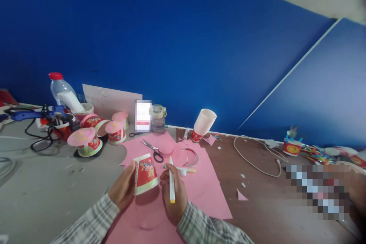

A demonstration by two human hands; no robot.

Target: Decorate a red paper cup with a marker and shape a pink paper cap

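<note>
My left hand grips a red and white paper cup from its left side, the cup tipped over a pink paper sheet. In my right hand is a white marker pen with yellow ends, held between thumb and fingers just right of the cup. Behind the hands, on the pink sheet, lie open scissors with dark handles, a pink paper disc and a roll of tape. Another marker rests beyond my right hand.
On the left stand several cups with pink paper tops, a glue gun and a plastic bottle. A stack of paper cups leans at the back. A white cable and paper scraps lie right. A blue partition closes the back.
</note>
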